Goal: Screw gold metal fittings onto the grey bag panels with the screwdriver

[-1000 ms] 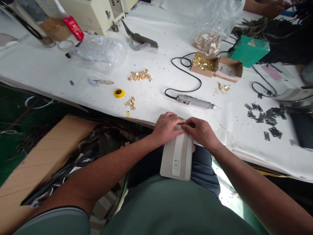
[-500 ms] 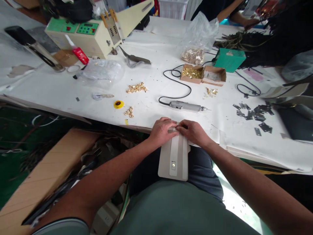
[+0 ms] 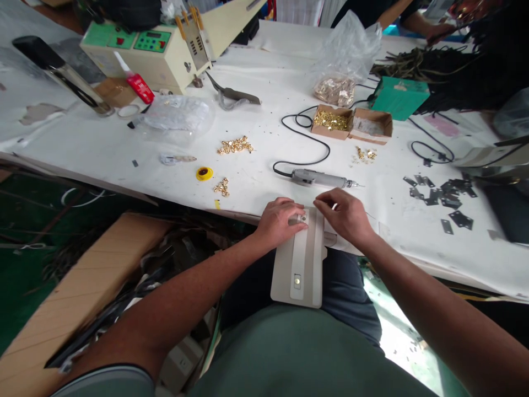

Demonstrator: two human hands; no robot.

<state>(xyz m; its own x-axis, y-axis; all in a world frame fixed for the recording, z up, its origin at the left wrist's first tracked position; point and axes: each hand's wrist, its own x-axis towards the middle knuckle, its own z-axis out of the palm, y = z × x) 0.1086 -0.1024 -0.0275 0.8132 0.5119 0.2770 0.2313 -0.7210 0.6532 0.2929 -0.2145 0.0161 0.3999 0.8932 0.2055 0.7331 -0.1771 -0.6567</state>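
A beige flat panel (image 3: pixel 286 275) with a lighter strip down its middle lies across my lap, its far end against the table edge. One metal fitting (image 3: pixel 297 281) shows near the strip's close end, and a small plate with a hole (image 3: pixel 303 218) at the far end. My left hand (image 3: pixel 281 220) grips the panel's far left side, thumb and fingers around the small plate. Just right of the panel's far end is my right hand (image 3: pixel 342 214), thumb and forefinger pinched together. Whatever it may hold is too small to make out. Beyond it lies a grey electric screwdriver (image 3: pixel 320 178).
Gold hardware piles (image 3: pixel 235 145) and a yellow round container (image 3: pixel 204 173) lie at the left. Cardboard boxes (image 3: pixel 330 121) of small gold parts stand farther back. Dark metal plates (image 3: pixel 444 193) are scattered at the right. A machine (image 3: pixel 165 60) stands back left; a co-worker's hand (image 3: pixel 440 32) shows top right.
My right hand has moved right, off the panel's far end, uncovering the small plate there. My left hand stays on the panel. The whole view has shifted slightly.
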